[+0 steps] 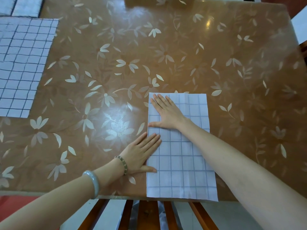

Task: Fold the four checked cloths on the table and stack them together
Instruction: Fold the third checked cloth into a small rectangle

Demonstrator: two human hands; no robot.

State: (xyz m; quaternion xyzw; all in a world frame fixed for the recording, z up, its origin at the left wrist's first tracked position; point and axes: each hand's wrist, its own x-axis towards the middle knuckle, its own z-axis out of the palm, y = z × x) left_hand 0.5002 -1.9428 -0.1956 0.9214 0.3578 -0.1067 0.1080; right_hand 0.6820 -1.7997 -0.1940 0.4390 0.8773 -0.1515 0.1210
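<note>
Flattening folded cloth (182,163) at its left edge — left hand (141,155), right hand (167,113), fingers (152,138) straight.

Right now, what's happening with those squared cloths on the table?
A person is partway through folding them. The right hand and the left hand lie flat on a folded cloth at the near edge of the table, pressing along its left side. A second checked cloth lies spread out at the far left, with neither hand on it.
</note>
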